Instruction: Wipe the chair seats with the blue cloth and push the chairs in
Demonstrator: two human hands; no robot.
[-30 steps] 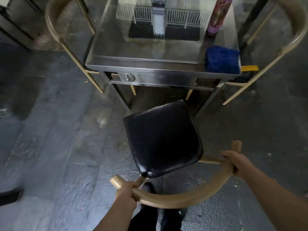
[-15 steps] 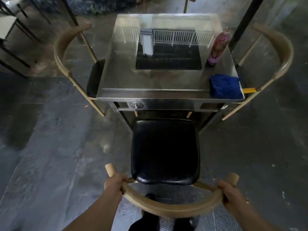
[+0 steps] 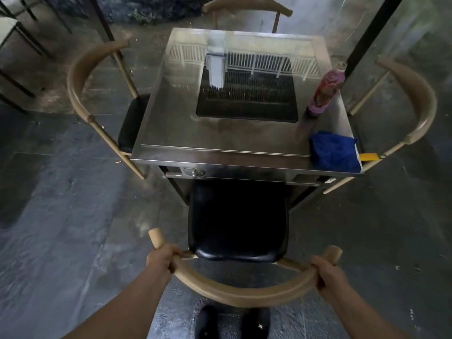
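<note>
A chair with a black padded seat and a curved wooden backrest stands straight in front of me, its seat's far edge under the steel table. My left hand grips the backrest near its left end. My right hand grips it near the right end. The blue cloth lies bunched on the table's near right corner, apart from both hands.
A pink spray bottle stands on the table's right side beside a black grill recess. Further chairs sit tucked at the left, right and far side. A black post rises at the right. My shoes are below the backrest.
The chair has been turned square to the table and slid forward, its seat front now under the table edge. Both hands have kept their grip on the backrest.
</note>
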